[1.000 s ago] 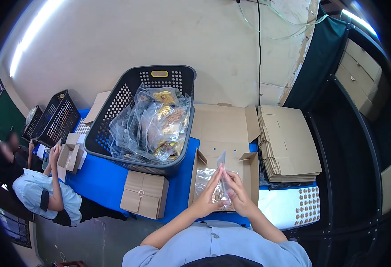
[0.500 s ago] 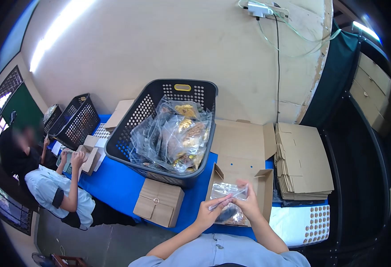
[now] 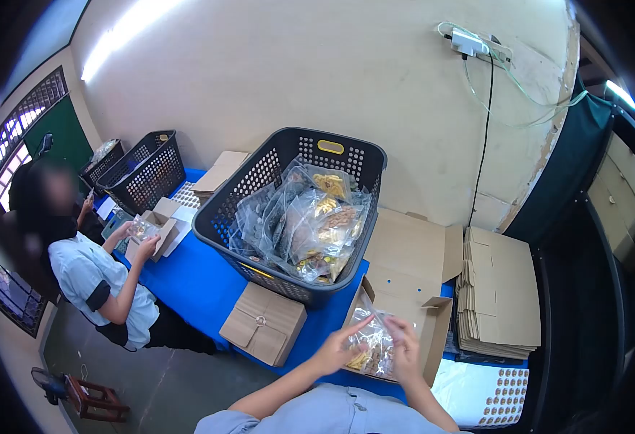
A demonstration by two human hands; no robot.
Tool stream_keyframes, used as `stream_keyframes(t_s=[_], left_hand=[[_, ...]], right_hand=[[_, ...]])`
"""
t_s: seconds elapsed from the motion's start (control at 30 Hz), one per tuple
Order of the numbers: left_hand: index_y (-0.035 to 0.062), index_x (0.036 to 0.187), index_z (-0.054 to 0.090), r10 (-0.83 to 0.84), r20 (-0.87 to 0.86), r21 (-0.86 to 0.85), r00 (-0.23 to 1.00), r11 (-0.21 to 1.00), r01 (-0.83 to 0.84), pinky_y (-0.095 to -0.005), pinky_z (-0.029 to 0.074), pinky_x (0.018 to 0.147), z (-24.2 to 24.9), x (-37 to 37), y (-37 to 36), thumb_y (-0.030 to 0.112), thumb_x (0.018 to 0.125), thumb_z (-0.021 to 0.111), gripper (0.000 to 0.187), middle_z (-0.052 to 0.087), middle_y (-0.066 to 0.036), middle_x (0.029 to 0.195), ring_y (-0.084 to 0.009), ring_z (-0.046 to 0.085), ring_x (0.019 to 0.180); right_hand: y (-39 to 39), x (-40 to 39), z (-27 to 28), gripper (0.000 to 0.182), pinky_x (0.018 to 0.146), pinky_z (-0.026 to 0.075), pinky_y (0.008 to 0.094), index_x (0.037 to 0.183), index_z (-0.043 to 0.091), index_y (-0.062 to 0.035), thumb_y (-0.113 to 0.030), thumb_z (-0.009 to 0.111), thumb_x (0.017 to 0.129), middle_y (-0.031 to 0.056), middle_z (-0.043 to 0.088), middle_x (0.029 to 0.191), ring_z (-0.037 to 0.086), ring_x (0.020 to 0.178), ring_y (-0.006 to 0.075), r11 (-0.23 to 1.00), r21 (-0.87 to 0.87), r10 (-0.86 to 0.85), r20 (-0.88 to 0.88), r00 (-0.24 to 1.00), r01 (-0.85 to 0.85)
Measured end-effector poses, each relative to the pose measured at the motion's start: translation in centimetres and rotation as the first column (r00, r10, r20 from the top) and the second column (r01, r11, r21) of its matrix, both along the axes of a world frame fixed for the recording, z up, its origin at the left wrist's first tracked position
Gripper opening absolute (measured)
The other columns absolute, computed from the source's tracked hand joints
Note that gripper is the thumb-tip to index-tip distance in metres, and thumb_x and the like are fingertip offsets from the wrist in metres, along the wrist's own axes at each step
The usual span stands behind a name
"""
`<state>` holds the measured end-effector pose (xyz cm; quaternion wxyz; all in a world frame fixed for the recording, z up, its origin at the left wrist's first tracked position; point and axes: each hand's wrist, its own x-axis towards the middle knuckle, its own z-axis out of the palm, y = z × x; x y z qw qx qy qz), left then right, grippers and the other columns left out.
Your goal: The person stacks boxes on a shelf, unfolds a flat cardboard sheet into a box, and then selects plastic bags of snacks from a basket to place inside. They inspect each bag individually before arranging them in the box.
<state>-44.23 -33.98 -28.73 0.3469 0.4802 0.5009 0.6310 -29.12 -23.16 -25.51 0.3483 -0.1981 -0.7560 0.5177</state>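
Between my hands is a clear plastic bag of snacks [image 3: 376,340], with yellowish pieces on its left and brown ones on its right. My left hand [image 3: 337,349] has its fingers closed on the bag's left side. At the other side, my right hand [image 3: 405,349] grips the edge, slightly blurred. Below and behind the bag lies an open cardboard box [image 3: 439,325], its lid [image 3: 408,249] folded back toward the wall. The bag and my hands hide much of the box's inside.
A dark basket [image 3: 216,210] of snack bags stands left of the box, behind a closed carton [image 3: 263,323]. Flat cardboard [image 3: 502,289] is stacked right, above a round-sticker sheet [image 3: 502,394]. Farther left, a co-worker [image 3: 100,271] holds a clear packet.
The bag has turned from folded and flat to more upright, its contents now showing. The view has shifted left. The co-worker's hands have come lower, with a clear packet now visible.
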Motion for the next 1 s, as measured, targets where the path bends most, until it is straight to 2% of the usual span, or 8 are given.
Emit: stream_keyframes(t_s=[0.17, 0.23, 0.3, 0.37, 0.4, 0.63, 0.8, 1.0], left_hand=[[-0.0002, 0.138, 0.041, 0.097, 0.291, 0.016, 0.952, 0.994, -0.106, -0.0323, 0.034, 0.105, 1.4, 4.2, 1.0, 0.031, 0.092, 0.060, 0.059, 0.050, -0.018, 0.134, -0.0203, 0.044, 0.126], [-0.0007, 0.134, 0.047, -0.002, 0.338, -0.117, 0.941, 0.992, 0.044, -0.0287, 0.038, 0.101, 1.4, 3.7, 0.3, 0.027, 0.096, 0.055, 0.048, 0.055, -0.015, 0.128, -0.0171, 0.049, 0.120], [-0.0017, 0.129, 0.052, 0.002, 0.218, -0.038, 0.976, 0.999, 0.007, -0.0266, 0.042, 0.097, -0.1, 3.0, 0.3, 0.028, 0.099, 0.048, 0.042, 0.060, -0.013, 0.123, -0.0149, 0.054, 0.113], [-0.0015, 0.127, 0.054, -0.009, 0.165, -0.082, 0.986, 0.996, 0.023, -0.0275, 0.043, 0.096, -0.8, 1.8, -0.2, 0.032, 0.100, 0.044, 0.044, 0.059, -0.014, 0.124, -0.0142, 0.056, 0.110], [-0.0038, 0.126, 0.054, -0.046, 0.145, -0.002, 0.988, 0.999, 0.046, -0.0282, 0.044, 0.095, 0.8, 1.7, -0.2, 0.038, 0.101, 0.038, 0.051, 0.062, -0.016, 0.119, -0.0161, 0.059, 0.106], [-0.0105, 0.120, 0.055, -0.068, 0.374, -0.009, 0.925, 0.997, 0.077, -0.0332, 0.045, 0.096, 1.0, 0.5, -0.3, 0.045, 0.101, 0.027, 0.065, 0.065, -0.020, 0.109, -0.0246, 0.062, 0.103], [-0.0009, 0.094, 0.066, 0.118, 0.201, 0.013, 0.972, 0.992, -0.123, -0.0231, 0.051, 0.074, 0.1, 1.5, 0.8, 0.009, 0.085, 0.069, 0.014, 0.069, -0.011, 0.090, -0.0153, 0.067, 0.086], [-0.0048, 0.097, 0.066, 0.111, 0.304, -0.024, 0.946, 0.994, -0.109, -0.0279, 0.052, 0.080, 0.6, 1.7, 0.8, 0.013, 0.090, 0.064, 0.019, 0.070, -0.011, 0.092, -0.0169, 0.066, 0.087]], right_hand=[[-0.9, -0.8, -0.7, 0.043, 0.097, 0.039, 0.0378, 0.129, 0.053, -0.0025, -0.023, 0.058, 0.091, 0.0159, 0.038, 0.132, 0.044, 0.118, 0.0283, 0.978, 0.187, 0.079, 0.073, 0.994, -0.092], [-1.4, -1.8, 1.6, 0.046, 0.097, 0.038, 0.0377, 0.124, 0.056, -0.0020, -0.018, 0.069, 0.083, 0.0155, 0.036, 0.134, 0.042, 0.119, 0.0279, 0.880, 0.173, -0.435, -0.080, 0.897, 0.442], [0.6, -1.4, 0.8, 0.037, 0.093, 0.041, 0.0346, 0.110, 0.063, -0.0006, -0.013, 0.074, 0.078, 0.0148, 0.049, 0.122, 0.049, 0.109, 0.0241, 0.858, 0.072, -0.488, -0.198, 0.850, 0.509], [3.8, 0.8, -2.4, 0.023, 0.084, 0.042, 0.0286, 0.093, 0.065, 0.0021, -0.017, 0.072, 0.082, 0.0106, 0.059, 0.100, 0.055, 0.093, 0.0172, 0.944, -0.331, -0.047, -0.113, 0.992, 0.007], [3.6, 0.7, -1.7, 0.014, 0.079, 0.044, 0.0259, 0.085, 0.065, 0.0024, -0.012, 0.066, 0.087, 0.0057, 0.061, 0.083, 0.057, 0.082, 0.0136, 0.949, -0.316, -0.041, -0.162, 0.986, -0.013], [2.3, 1.6, -0.4, 0.017, 0.076, 0.046, 0.0270, 0.087, 0.066, 0.0024, -0.012, 0.059, 0.092, 0.0059, 0.062, 0.085, 0.059, 0.081, 0.0134, 0.927, -0.375, -0.074, -0.179, 0.981, 0.001], [1.1, 0.9, 0.0, 0.013, 0.073, 0.046, 0.0267, 0.090, 0.070, 0.0014, -0.010, 0.064, 0.088, 0.0058, 0.065, 0.084, 0.058, 0.079, 0.0119, 0.907, -0.419, -0.022, -0.165, 0.986, -0.049], [1.3, 1.3, -0.7, 0.016, 0.069, 0.046, 0.0254, 0.090, 0.071, 0.0023, -0.012, 0.065, 0.088, 0.0080, 0.067, 0.084, 0.059, 0.077, 0.0121, 0.950, -0.310, 0.004, -0.080, 0.997, -0.028]])
